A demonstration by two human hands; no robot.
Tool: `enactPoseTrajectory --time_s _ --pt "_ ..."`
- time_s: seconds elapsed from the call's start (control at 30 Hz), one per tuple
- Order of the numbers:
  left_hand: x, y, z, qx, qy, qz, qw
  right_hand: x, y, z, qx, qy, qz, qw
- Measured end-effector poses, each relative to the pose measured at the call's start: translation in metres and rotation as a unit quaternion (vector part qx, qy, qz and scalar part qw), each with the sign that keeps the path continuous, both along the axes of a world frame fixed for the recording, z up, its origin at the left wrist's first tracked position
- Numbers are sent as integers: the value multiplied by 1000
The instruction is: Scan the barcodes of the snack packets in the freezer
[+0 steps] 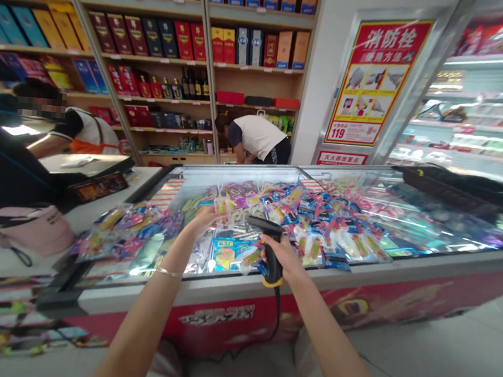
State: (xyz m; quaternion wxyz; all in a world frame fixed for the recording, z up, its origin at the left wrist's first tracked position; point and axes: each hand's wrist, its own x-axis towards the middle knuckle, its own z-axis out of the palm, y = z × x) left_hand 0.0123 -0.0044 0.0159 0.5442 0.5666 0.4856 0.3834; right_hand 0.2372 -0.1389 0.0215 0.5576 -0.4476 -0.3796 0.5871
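My right hand (284,255) is wrapped round the grip of a black and yellow barcode scanner (265,225), and its head points left. A cable hangs from the scanner's base. My left hand (205,219), wearing a bracelet at the wrist, has its fingers closed at the edge of a clear snack packet (223,205), whose contents are too small to make out. Both hands are above a glass-topped chest freezer (341,274). Many small wrapped snacks (311,208) lie in a heap across its top, and a blue and yellow packet (227,255) lies close below my hands.
A pink bag (34,228) sits on the counter at the left. One person (91,130) is behind that counter; another person (258,137) bends down beyond the freezer. Dark cloth (449,191) covers the freezer's right end. The scanner cable (277,314) trails to the floor.
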Motion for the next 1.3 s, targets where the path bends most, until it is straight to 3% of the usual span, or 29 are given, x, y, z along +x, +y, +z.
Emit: enactPoseTrajectory --time_s 0.17,0.33,0.93,1.13,1.3 --pt "-14 -13 -7 42 -63 31 997 -40 0 -9 -23 -21 41 999" --pt "-18 -12 -22 62 -97 101 988 -58 -2 -14 -42 -36 53 997" --pt "-26 0 -31 90 -80 154 981 -77 9 -15 2 -101 56 993" --pt "-25 -1 -32 85 -75 133 985 -78 9 -16 -2 -99 58 993" --pt "-26 0 -32 99 -61 157 981 -82 10 -12 -5 -63 59 996"
